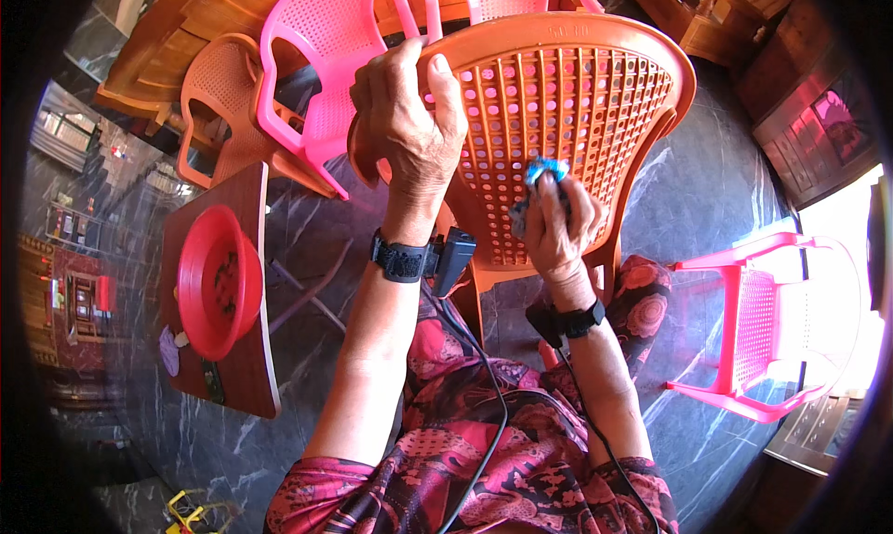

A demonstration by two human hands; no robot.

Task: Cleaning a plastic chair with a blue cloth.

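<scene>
Right before me is an orange-brown plastic chair [614, 185], its perforated backrest turned towards me. My left hand [411, 108] grips the backrest's rim at the upper left, thumb on the near face and fingers curled over the edge. A crumpled blue and grey cloth [545, 170] is pinched in my right hand [561, 223], pressed against the lower middle of the lattice. The cloth is partly hidden by the fingers and slightly blurred. Both wrists carry black straps with small devices and cables.
On the left, a small brown table [241, 387] bears a red plastic basin [202, 290] and a purple cloth [169, 350]. Pink plastic chairs [324, 31] and another brown chair [227, 115] stand at the back left. A further pink chair [753, 325] is at right, on dark marbled floor [307, 394].
</scene>
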